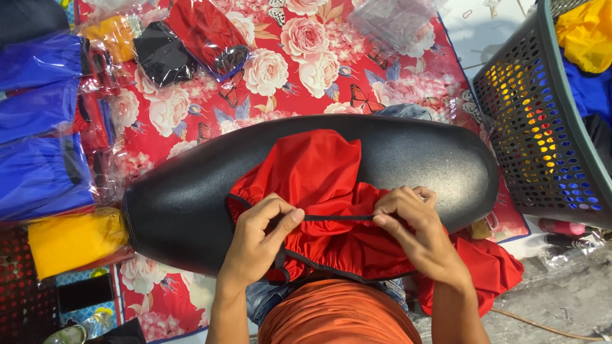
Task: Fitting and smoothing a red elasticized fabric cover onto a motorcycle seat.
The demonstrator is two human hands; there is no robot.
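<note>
A red fabric cover [312, 172] with a black elastic edge [338, 218] lies bunched over a long black padded seat [414, 156] resting across my lap. My left hand [261, 239] pinches the black elastic at its left end. My right hand [411, 223] pinches the same elastic at its right end, and the band is stretched straight between both hands. More red fabric [491, 267] hangs down at the lower right, under my right forearm.
A red floral sheet [306, 57] covers the floor ahead. Bagged blue covers [38, 140], a yellow one [73, 239], and bagged black and red ones [191, 41] lie at left. A grey perforated basket [542, 127] of coloured cloth stands at right. A phone [83, 293] lies lower left.
</note>
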